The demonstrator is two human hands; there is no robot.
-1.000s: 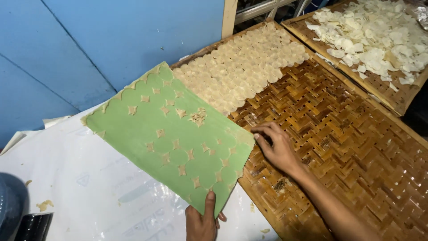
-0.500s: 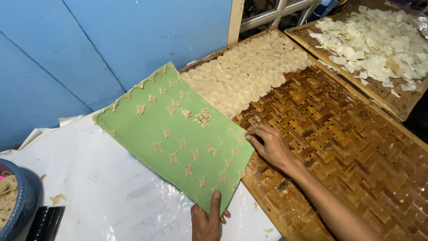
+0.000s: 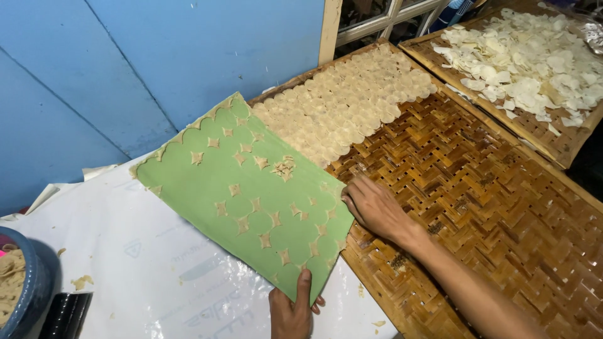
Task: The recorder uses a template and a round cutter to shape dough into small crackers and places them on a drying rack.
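Note:
My left hand (image 3: pixel 293 312) grips the near corner of a green sheet (image 3: pixel 245 194), thumb on top. The sheet lies tilted and carries small star-shaped scraps of pale dough. My right hand (image 3: pixel 375 207) rests at the sheet's right edge, fingertips touching it, palm down on a woven bamboo tray (image 3: pixel 490 207). Overlapping pale round dough pieces (image 3: pixel 342 107) cover the far end of that tray.
A second bamboo tray (image 3: pixel 553 141) at the far right holds loose white chips (image 3: pixel 534 59). White plastic sheeting (image 3: pixel 138 276) covers the surface at left. A dark bowl of dough (image 3: pixel 19 282) stands at the left edge. A blue wall (image 3: pixel 125 63) runs behind.
The view has shifted slightly, bringing the bowl at left into sight. My right hand has slid a little along the sheet's edge. My left hand keeps its grip.

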